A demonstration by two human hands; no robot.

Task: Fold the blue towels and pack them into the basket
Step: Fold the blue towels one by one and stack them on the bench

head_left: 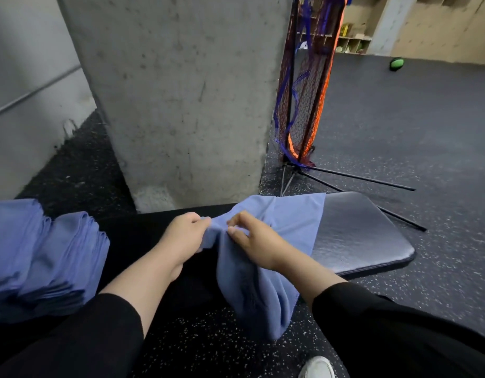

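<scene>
- Head view: your left hand [185,236] grips the bunched edge of the blue towel [252,268], fingers curled round the cloth.
- Your right hand [256,238] pinches the same gathered edge just beside the left, thumb and fingers closed on the fabric.
- Beyond your hands the towel lies spread on the dark padded tabletop [367,233]; its near end hangs off the front edge toward the speckled floor [427,118].
- A stack of folded blue towels [42,257] sits well to the left of the held towel.
- Behind the tabletop stands a concrete pillar [178,91], with a netted frame [307,85] to its right.
</scene>
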